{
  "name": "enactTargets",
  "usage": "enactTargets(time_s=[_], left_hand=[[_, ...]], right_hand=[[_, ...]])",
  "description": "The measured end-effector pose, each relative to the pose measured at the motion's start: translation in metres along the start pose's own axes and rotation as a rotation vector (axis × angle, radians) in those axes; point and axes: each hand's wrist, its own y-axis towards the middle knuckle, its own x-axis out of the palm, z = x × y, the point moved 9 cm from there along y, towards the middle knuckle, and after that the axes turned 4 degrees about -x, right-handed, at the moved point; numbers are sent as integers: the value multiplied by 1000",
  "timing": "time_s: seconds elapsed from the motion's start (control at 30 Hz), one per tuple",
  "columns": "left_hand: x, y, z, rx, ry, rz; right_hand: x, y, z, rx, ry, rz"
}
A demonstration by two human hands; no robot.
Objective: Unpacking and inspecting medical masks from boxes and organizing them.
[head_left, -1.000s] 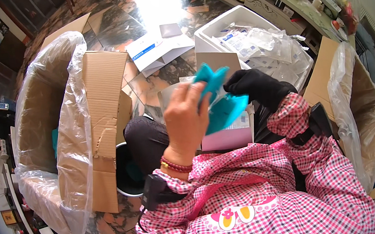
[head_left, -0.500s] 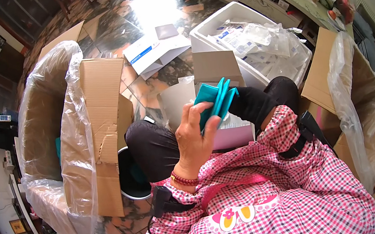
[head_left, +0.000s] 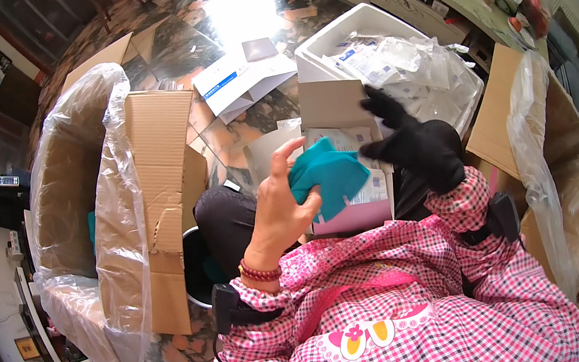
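Note:
My left hand [head_left: 279, 201], bare with a red bead bracelet, grips a small stack of teal folded pieces [head_left: 330, 178] that look like face masks. It holds them above an open carton [head_left: 334, 105] between my knees. Inside the carton lie flat, clear-wrapped packets [head_left: 378, 184] with print on them, partly hidden by the teal stack. To the right of the stack, my black-gloved right hand [head_left: 411, 140] has its fingers spread and holds nothing. It hovers over the carton's right edge.
A white foam box [head_left: 306, 43] full of clear packets stands beyond the carton. Large plastic-lined cardboard boxes flank me, one on the left [head_left: 152, 164] and one on the right [head_left: 565, 170]. A dark bucket [head_left: 202, 269] sits by my left knee, and a flattened white carton [head_left: 238, 87] lies ahead.
My right hand has drawn back to the right, away from the teal stack, and its fingers now spread. My left hand has lowered slightly and turned the stack, which now lies flatter.

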Motion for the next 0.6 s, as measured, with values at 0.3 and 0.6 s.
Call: enactTargets(time_s=[0.3, 0.6], left_hand=[[45, -21, -44, -348, -692, -88], [57, -36, -65, -387, -659, -75]], right_hand=[[54, -40, 23, 305, 371, -38], [62, -49, 16, 117, 46, -142]])
